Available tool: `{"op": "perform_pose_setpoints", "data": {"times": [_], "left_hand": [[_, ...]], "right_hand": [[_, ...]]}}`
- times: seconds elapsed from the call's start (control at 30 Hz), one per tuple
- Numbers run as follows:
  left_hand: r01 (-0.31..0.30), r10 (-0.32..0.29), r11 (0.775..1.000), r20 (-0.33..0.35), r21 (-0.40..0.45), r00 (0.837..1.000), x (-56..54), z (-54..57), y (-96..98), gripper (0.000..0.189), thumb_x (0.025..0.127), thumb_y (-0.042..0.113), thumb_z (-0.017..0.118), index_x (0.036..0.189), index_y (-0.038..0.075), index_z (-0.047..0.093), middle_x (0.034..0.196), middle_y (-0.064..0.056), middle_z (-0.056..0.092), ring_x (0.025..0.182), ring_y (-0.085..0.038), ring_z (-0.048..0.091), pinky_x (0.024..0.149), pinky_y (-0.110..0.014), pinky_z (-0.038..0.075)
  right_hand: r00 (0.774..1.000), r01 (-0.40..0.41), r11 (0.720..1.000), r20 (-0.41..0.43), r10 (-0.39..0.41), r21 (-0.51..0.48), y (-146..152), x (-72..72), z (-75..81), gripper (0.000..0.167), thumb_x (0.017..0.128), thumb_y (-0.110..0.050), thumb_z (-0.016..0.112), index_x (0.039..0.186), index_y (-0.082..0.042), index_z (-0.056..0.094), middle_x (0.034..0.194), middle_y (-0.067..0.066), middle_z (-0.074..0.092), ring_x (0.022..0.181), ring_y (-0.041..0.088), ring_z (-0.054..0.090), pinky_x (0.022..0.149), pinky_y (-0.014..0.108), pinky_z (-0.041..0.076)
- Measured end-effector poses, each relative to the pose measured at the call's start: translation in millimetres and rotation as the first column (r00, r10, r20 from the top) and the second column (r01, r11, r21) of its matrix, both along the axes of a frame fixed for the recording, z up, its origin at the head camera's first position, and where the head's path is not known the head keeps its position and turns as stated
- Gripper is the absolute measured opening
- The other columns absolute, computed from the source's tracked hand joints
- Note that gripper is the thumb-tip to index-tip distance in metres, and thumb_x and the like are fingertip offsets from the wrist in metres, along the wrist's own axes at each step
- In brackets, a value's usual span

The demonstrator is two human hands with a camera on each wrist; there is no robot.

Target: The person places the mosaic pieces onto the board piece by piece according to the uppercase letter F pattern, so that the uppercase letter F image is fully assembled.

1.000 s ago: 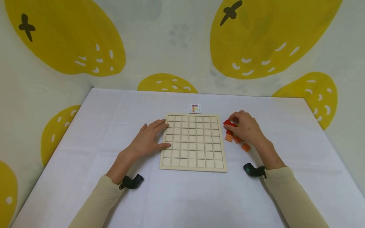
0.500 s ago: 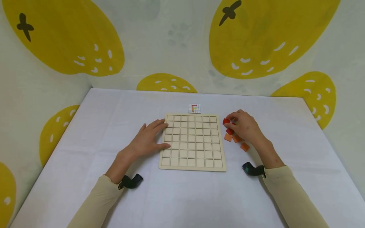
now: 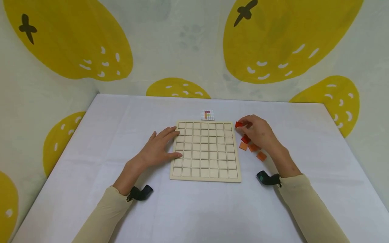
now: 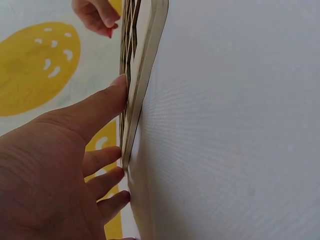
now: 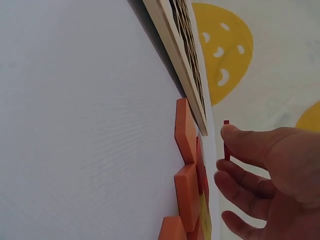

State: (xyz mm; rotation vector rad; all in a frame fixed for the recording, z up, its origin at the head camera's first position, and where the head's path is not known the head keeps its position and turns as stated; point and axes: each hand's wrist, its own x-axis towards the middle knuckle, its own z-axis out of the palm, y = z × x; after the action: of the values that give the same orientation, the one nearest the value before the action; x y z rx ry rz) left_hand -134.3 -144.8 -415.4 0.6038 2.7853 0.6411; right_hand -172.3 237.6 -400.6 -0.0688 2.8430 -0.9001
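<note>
The left hand touches a wooden board at its edge; beyond, the right hand pinches a red piece.

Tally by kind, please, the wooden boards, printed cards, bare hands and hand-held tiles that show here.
Pale wooden square grid board: 1
Small white card with coloured grid print: 1
Bare left hand and right hand: 2
Flat red tile pinched in the right hand: 1
Total: 5

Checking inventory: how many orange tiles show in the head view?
3: first tile nearest the board; second tile partly behind the right hand; third tile lowest in frame. Others may be hidden there.
</note>
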Motion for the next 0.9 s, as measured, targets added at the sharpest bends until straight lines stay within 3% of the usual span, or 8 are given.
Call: {"op": "perform_pose_setpoints", "data": {"times": [0.13,0.27,0.6,0.9], "left_hand": [[0.003,-0.003,1.000,0.003,0.004,1.000,-0.2,-0.6,-1.0,0.089,0.090,0.050,0.078,0.161,0.014,0.039,0.173,-0.006,0.028,0.163,-0.032,0.022,0.128,-0.070,0.012],[0.006,-0.006,1.000,0.003,0.007,1.000,-0.6,-1.6,-1.4,0.088,0.091,0.050,0.078,0.161,0.015,0.039,0.174,-0.006,0.028,0.163,-0.032,0.022,0.128,-0.071,0.011],[0.005,-0.005,1.000,0.002,0.006,1.000,-1.0,-3.1,-1.6,0.088,0.091,0.050,0.078,0.161,0.015,0.039,0.174,-0.006,0.028,0.163,-0.032,0.022,0.128,-0.072,0.011],[0.010,-0.010,1.000,0.002,0.014,1.000,-0.6,-3.0,-1.6,0.087,0.091,0.050,0.078,0.161,0.015,0.040,0.174,-0.006,0.027,0.163,-0.032,0.022,0.128,-0.071,0.010]], "right_hand": [[1.000,-0.007,1.000,-0.024,0.007,-0.014,-5,-0.6,-1.4,0.040,0.101,-0.026,0.070,0.137,-0.008,0.063,0.125,0.016,0.063,0.098,0.030,0.064,0.076,0.034,0.061],[0.997,-0.045,0.999,-0.069,0.043,-0.020,-9,-1.9,-4.0,0.038,0.101,-0.025,0.071,0.134,-0.007,0.066,0.127,0.015,0.064,0.109,0.031,0.060,0.089,0.042,0.057],[0.992,-0.103,0.994,-0.078,0.100,-0.036,-19,-7.1,-7.3,0.043,0.100,-0.026,0.073,0.137,-0.005,0.066,0.125,0.014,0.065,0.110,0.030,0.061,0.097,0.044,0.052],[0.990,-0.130,0.988,-0.062,0.125,-0.084,-29,-8.7,-8.0,0.038,0.100,-0.027,0.072,0.131,-0.007,0.069,0.121,0.011,0.065,0.108,0.028,0.059,0.094,0.042,0.050]]}}
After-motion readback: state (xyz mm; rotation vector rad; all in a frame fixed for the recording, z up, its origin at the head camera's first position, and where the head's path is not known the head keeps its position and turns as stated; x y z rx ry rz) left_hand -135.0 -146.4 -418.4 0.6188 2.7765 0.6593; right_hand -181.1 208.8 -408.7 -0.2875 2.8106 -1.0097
